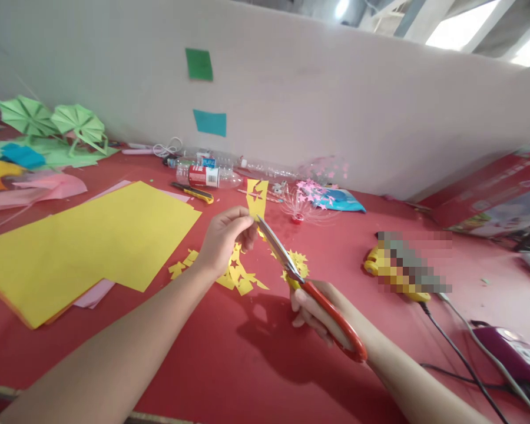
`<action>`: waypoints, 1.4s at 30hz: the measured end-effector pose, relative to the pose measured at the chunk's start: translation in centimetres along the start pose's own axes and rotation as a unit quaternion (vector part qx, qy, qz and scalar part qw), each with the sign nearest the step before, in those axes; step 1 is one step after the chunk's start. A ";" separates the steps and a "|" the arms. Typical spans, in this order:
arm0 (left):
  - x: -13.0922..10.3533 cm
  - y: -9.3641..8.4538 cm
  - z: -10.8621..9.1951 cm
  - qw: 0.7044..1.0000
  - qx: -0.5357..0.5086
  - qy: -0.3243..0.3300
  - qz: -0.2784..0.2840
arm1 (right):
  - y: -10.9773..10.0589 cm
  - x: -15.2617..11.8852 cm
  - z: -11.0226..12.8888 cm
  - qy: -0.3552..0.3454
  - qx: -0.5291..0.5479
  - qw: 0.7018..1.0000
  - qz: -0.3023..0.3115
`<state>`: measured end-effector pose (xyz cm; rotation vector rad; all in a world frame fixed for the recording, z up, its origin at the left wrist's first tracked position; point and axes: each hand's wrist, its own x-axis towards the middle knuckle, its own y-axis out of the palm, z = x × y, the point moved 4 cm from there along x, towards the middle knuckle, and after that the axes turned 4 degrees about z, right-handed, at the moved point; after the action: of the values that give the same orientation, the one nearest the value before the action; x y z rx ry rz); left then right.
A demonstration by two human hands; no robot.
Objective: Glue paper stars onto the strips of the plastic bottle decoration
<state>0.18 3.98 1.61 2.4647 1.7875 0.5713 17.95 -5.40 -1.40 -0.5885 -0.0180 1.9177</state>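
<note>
My left hand (232, 238) pinches a small strip of yellow paper (257, 203) with a star-shaped hole cut in it. In my right hand (320, 309) is a pair of scissors (331, 318) with red and pale handles. Their long blades point up and left, and the tips meet the lower part of the strip beside my left fingers. Below my left hand lie yellow paper scraps (238, 274), some with star cut-outs. A little pile of yellow paper stars (298, 264) sits just behind the scissors' pivot, partly covered by it.
Yellow sheets (92, 235) lie at the left, green paper umbrellas (29, 116) behind. A utility knife (194, 193), plastic bottles (207, 176) and a pink-star ornament (311, 194) stand toward the wall. A yellow corded tool (373, 262) and a power strip (512, 353) lie right.
</note>
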 end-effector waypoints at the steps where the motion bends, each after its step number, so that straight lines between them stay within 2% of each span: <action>1: 0.0 0.0 0.0 1.000 -0.003 0.000 0.000 | 0.0 0.0 -0.1 -0.001 -0.001 1.000 0.001; 10: 0.1 -0.2 0.1 1.000 -0.013 0.006 0.002 | 0.0 0.0 0.1 -0.015 -0.006 1.000 0.002; 25: 0.1 -0.3 0.1 1.000 0.007 0.013 0.003 | 0.1 0.1 -0.2 0.035 0.010 0.999 -0.020; 33: 0.1 -0.3 0.1 1.000 0.020 0.015 0.001 | -0.1 0.3 -0.5 0.037 -0.005 0.999 -0.020; 42: 0.1 -0.5 0.2 0.999 0.028 0.014 -0.001 | 0.0 0.2 0.4 0.048 -0.013 0.999 -0.021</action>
<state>-0.13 4.28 1.33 2.5027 1.8421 0.5655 17.73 -5.11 -1.11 -0.6917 0.0063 1.8481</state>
